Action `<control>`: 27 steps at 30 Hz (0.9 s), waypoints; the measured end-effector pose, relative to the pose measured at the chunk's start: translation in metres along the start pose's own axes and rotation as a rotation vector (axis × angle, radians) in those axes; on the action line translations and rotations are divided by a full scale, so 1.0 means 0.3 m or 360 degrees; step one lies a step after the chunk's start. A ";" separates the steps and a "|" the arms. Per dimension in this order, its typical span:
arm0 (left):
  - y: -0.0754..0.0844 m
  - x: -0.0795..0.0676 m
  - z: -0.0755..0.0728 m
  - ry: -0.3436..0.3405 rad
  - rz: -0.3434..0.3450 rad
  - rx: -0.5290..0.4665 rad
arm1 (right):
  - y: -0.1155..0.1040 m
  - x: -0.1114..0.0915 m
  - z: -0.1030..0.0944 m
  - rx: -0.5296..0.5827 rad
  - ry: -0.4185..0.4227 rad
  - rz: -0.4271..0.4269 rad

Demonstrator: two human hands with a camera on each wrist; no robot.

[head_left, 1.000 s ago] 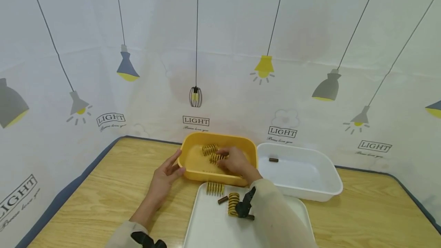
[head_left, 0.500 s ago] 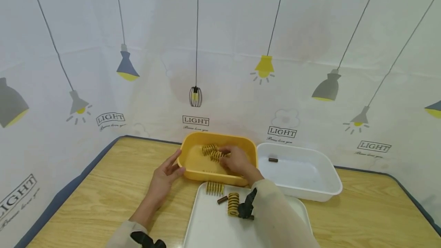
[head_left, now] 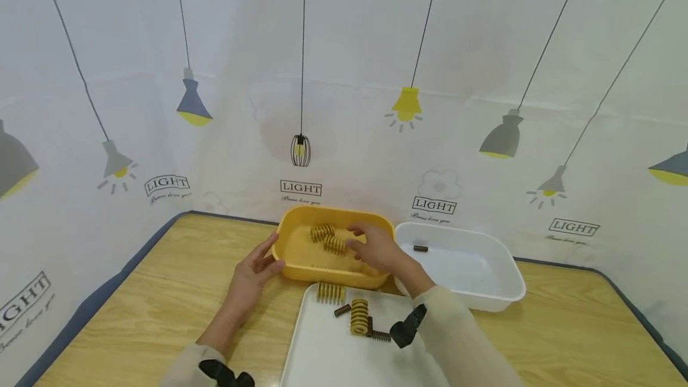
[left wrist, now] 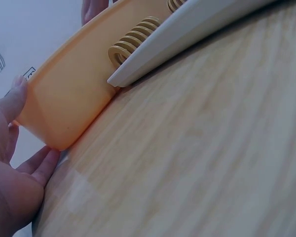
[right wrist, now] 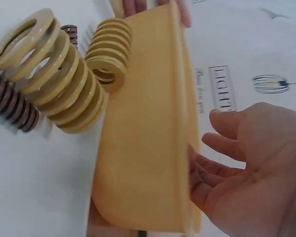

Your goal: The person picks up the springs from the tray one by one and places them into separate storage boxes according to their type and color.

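My left hand (head_left: pixel 249 279) holds the left end of a yellow plastic bin (left wrist: pixel 74 98), thumb near the rim and fingertips at the lower corner. Inside the bin lie two gold coil springs, the left spring (head_left: pixel 322 232) and the right spring (head_left: pixel 335 245). Just right of them, my right hand (head_left: pixel 376 248) hovers over the bin with thumb and fingers apart, nothing between them. In the right wrist view its palm (right wrist: pixel 261 168) faces the bin, with some fingertips hidden behind the rim. A standing gold spring (head_left: pixel 359 317) and another gold spring (head_left: pixel 330 293) are on a white tray (head_left: pixel 344 363).
Small brown springs, such as this spring (head_left: pixel 342 310) and that spring (head_left: pixel 381 335), lie on the tray. Touching the yellow bin's right side is a white bin (head_left: pixel 484 270) with one brown spring (head_left: pixel 420 249). A printed curtain (head_left: pixel 355 148) backs the wooden table (head_left: pixel 161 285).
My right hand has come away from the right gold spring, moving slightly right and spreading its fingers; that spring stays in the bin. My left hand keeps its place on the bin.
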State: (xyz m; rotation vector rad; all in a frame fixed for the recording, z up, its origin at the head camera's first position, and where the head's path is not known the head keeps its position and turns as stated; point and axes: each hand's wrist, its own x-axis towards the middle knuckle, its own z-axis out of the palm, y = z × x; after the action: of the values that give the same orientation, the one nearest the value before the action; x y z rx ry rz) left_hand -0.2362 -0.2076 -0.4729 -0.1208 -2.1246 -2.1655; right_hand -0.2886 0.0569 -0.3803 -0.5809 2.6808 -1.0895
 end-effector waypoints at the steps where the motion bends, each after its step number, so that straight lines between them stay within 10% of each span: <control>1: 0.002 0.000 -0.002 -0.0003 0.0003 0.0000 | -0.004 -0.015 -0.008 0.0021 0.0014 -0.0032; 12: 0.006 -0.002 0.001 -0.0006 -0.0001 -0.0019 | 0.006 -0.255 -0.064 0.0150 0.0148 -0.0308; 27: 0.005 -0.001 0.005 0.0007 -0.0005 -0.0020 | 0.094 -0.456 -0.024 0.0313 0.0010 -0.0162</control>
State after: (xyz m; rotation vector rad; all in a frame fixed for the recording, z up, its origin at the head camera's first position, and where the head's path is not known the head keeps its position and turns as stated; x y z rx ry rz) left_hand -0.2358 -0.2061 -0.4713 -0.1131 -2.1107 -2.1788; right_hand -0.1751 0.1380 -0.3911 -0.6835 2.5329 -1.3647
